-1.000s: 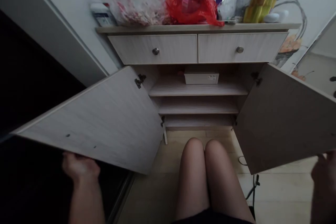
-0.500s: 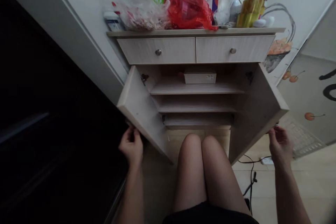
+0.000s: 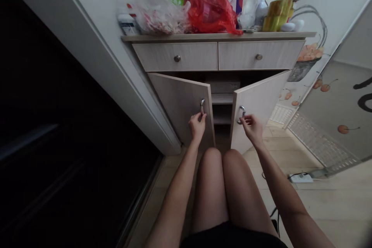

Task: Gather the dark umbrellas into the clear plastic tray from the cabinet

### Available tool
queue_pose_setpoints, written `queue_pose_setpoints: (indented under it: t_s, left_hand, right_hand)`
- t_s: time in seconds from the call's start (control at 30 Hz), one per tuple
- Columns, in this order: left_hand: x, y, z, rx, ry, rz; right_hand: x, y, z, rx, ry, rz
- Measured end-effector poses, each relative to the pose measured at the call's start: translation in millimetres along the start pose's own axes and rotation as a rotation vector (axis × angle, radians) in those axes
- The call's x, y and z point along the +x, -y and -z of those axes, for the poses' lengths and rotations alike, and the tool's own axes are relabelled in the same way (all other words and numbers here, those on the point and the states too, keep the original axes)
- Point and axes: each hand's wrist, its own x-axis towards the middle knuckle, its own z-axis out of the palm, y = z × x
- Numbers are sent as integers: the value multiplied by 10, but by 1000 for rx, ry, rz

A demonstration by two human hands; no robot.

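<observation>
A pale wood-grain cabinet stands before me with both lower doors partly open. My left hand (image 3: 198, 126) pinches the lower end of the curved metal handle (image 3: 202, 105) on the left door (image 3: 183, 100). On the right door (image 3: 261, 102), my right hand (image 3: 252, 126) grips the matching door handle (image 3: 241, 111). Through the gap between the doors show parts of the shelves (image 3: 222, 99) and a white box (image 3: 223, 86) on the top one. The door edges hide the rest of the inside.
Above the doors are two drawers (image 3: 194, 58) with round knobs. The cabinet top holds a red plastic bag (image 3: 210, 9), a clear bag (image 3: 164, 17), a white bottle (image 3: 127, 23) and yellow tape rolls (image 3: 277, 15). A power strip (image 3: 301, 178) with cables lies on the floor at right. My knees are close to the doors.
Both doors have swung inward from wide open to a narrow gap. My hands have moved with them toward the middle, and most of the shelf space is now covered.
</observation>
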Motion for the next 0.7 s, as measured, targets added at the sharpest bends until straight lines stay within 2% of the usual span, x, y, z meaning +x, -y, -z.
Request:
queue_pose_setpoints:
  t_s: [0.13,0.27,0.5,0.7]
  left_hand:
    - [164,-93,-224,84,73,-27]
    - [317,-130,-387,131,152,-42]
    - [569,-155,-643,179,225,-44]
    - [695,-157,-784,207,255,-41]
  right_hand:
    - [347,41,-522,-70,28,9]
    - [614,5,-870,-152,22,26]
    - [932,-137,-1171,-200,-21,52]
    - [1156,-200,-1354,-189,1,38]
